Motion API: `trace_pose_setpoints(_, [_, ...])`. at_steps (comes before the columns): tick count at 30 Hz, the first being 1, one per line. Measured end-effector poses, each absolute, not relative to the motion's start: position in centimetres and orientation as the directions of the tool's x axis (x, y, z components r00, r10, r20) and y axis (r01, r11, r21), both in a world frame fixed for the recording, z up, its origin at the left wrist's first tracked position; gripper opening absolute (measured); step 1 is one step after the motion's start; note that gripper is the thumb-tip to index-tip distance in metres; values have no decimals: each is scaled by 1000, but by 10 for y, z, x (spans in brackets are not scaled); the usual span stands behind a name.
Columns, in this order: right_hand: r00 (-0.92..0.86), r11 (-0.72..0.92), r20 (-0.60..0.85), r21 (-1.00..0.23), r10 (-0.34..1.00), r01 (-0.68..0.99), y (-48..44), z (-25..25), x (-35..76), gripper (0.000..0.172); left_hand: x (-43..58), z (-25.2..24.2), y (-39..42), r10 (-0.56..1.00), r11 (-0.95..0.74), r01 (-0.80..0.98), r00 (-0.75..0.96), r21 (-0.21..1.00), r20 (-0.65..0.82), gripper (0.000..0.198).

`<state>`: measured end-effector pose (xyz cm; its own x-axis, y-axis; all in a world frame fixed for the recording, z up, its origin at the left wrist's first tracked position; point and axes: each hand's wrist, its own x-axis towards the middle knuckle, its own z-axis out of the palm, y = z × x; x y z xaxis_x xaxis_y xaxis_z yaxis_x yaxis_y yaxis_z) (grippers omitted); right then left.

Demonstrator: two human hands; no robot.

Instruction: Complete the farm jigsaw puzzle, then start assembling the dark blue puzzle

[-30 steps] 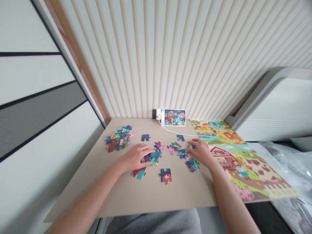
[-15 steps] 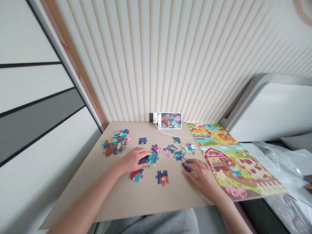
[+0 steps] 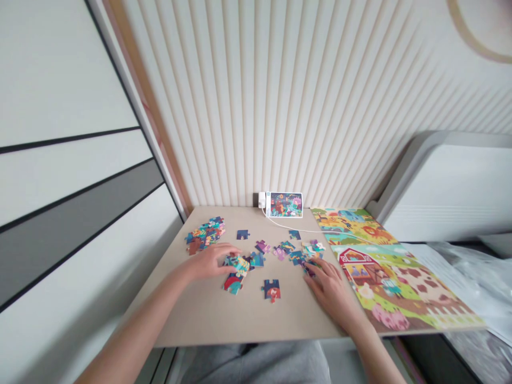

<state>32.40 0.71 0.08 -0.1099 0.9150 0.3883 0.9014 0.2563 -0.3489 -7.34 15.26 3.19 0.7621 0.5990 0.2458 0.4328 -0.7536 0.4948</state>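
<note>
My left hand rests on the beige table with its fingers curled over a small group of joined puzzle pieces. My right hand lies flat, fingers stretched out, its fingertips touching a dark purple piece. Between the hands a loose blue piece lies alone. A red and teal piece sits just below my left hand. More loose pieces are scattered beyond my right hand.
A heap of unsorted pieces lies at the table's far left. A reference picture card leans on the ribbed wall beside a white charger and cable. A finished farm puzzle covers the right side. Plastic wrap lies off the table's right.
My right hand has drawn back from the far scattered pieces toward me and now rests on the dark purple piece. My left hand stayed on the joined pieces. The camera tilted up.
</note>
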Motion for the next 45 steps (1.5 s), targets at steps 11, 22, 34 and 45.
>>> trace_pose_setpoints(11, [-135,185,152,-942,979,280,-27,29,240,48,-3,63,73,418,-778,188,867,599,271,45])
trace_pose_setpoints(22, [291,-23,291,-670,911,742,-43,-33,328,47,37,-2,5,684,-724,608,569,327,457,31])
trace_pose_setpoints(34, [284,-121,422,-373,861,920,-44,-27,324,35,34,-9,-2,718,-690,648,558,322,417,32])
trace_pose_setpoints(45, [266,-119,435,-335,860,935,-46,-25,309,27,32,-1,-6,701,-712,607,576,354,421,31])
